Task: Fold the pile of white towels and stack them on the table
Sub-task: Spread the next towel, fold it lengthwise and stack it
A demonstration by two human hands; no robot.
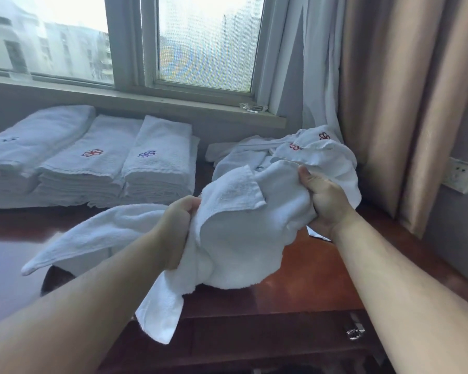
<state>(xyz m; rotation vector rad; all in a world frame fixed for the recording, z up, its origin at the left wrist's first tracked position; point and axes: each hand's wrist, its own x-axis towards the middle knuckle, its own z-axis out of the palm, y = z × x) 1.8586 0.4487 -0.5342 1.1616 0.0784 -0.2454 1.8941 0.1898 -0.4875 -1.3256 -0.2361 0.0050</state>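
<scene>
A crumpled white towel (235, 238) hangs bunched in the air above the dark red wooden table (303, 276). My left hand (177, 233) is closed on its left part and my right hand (323, 201) is closed on its right part. One end of the towel trails out to the left and another droops over the table's front edge. Behind my right hand lies the loose pile of unfolded white towels (254, 157), some showing red embroidered marks. Three stacks of folded towels (92, 168) stand in a row at the back left of the table.
A window with a grey sill (152, 99) runs behind the table, with a small glass dish (254, 107) on the sill. White and beige curtains (389, 103) hang at the right. A wall socket (461, 175) sits at the far right. A drawer with a metal handle (355, 330) is below the tabletop.
</scene>
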